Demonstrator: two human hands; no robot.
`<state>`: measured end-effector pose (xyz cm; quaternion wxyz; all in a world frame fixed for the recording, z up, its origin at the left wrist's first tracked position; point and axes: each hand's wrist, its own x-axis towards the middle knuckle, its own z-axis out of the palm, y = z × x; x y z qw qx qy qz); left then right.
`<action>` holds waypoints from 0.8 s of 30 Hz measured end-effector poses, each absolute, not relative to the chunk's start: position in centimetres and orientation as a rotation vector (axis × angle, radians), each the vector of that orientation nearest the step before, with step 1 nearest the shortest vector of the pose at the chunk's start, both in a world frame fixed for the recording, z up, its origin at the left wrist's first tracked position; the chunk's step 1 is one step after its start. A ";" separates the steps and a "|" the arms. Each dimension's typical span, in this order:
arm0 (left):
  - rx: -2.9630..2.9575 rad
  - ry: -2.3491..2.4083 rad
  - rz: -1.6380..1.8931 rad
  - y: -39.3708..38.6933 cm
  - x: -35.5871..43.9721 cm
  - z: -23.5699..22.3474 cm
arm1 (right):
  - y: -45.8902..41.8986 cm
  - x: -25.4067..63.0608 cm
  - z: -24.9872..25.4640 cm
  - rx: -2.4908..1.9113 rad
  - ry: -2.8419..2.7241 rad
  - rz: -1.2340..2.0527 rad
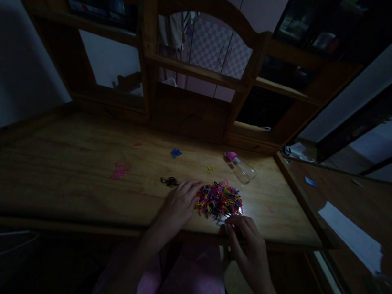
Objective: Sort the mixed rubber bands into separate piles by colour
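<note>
- One pink cluster [119, 172], one red bit [138, 144], one black cluster [169, 181], one blue cluster [176, 152].
- Left hand [178, 203]: fingers loosely extended at the left edge of one multicoloured pile [218, 199]; grip hidden, cannot tell.
- One yellow cluster [210, 169], beyond the pile.
- One bottle [244, 171].
- Right hand [251, 238]: thumb and fingers drawn close at the pile's near-right edge; cannot tell whether anything is pinched.

Paper [353, 237] lies near a blue card [310, 182] on the right-hand desk [341, 197]; clothes [170, 30] hang beside 2 checkered cupboard doors [209, 45].
</note>
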<state>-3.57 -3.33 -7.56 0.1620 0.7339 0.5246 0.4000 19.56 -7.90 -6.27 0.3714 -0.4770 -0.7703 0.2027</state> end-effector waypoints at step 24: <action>1.862 1.639 1.396 -4.4 -4.1 -7.3 | -7.4 17.9 -5.1 -1.210 -1.840 0.462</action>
